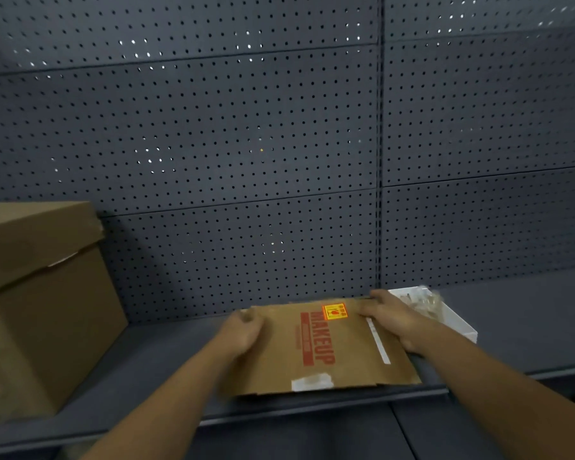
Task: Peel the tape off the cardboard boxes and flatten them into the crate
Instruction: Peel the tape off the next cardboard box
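Note:
A flat brown cardboard box (pixel 342 370) printed with red "MAKEUP" lettering and an orange sticker lies on the dark shelf (pixel 166 353). It carries white tape remnants near its front edge and along its right side. My left hand (pixel 244 330) grips the box's far left corner with curled fingers. My right hand (pixel 390 315) holds the far right edge, fingers over the top. Behind my right hand stands a white crate (pixel 458 322), partly hidden, with brownish material inside.
A large closed brown cardboard box (pixel 37 303) stands at the left end of the shelf. A dark pegboard wall (pixel 246 144) rises right behind the shelf. The shelf's front lip (pixel 312 411) runs just below the flat box.

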